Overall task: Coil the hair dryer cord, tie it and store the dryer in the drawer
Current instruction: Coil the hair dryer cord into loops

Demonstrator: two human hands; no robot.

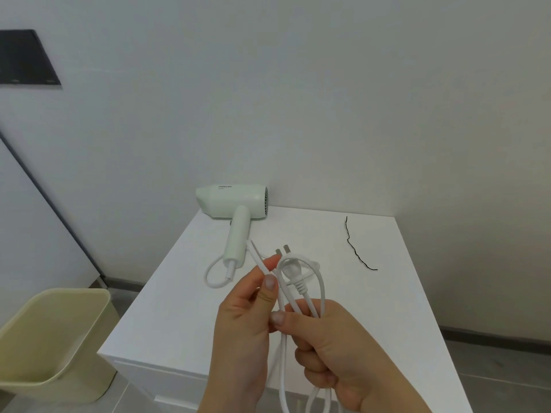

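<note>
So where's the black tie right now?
In the head view the tie lies on the cabinet top toward its back right, touching nothing, to the right of the dryer and the held cord.

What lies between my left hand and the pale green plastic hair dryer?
In the head view, a stretch of white cord, pinched by the left hand, reaches the hair dryer handle.

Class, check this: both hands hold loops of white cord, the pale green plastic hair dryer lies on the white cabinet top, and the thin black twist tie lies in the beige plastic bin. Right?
One error: the head view shows the thin black twist tie on the white cabinet top, not in the beige plastic bin. The left hand and right hand do hold the white cord.
</note>
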